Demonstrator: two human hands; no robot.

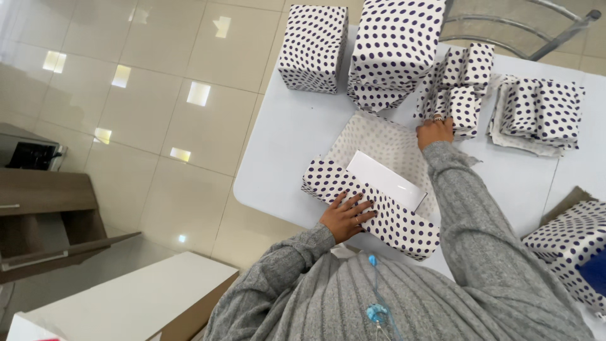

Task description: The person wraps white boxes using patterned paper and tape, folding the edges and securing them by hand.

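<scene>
White table (284,145): left hand (345,216) flat on half-wrapped box (379,199); right hand (434,131) beyond it.

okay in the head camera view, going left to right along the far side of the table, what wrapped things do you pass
Polka-dot wrapped box → taller stack of wrapped boxes → cluster of small wrapped boxes, right hand at its near edge → folded dotted paper pile.

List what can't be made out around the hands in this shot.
- White box, head view: its near side is hidden under the folded dotted paper.
- Right hand: fingertips hidden among the small wrapped parcels; grip unclear.
- Left hand: palm side hidden, flat on the paper.
- Wrapped parcel: cut off by the right edge.
</scene>
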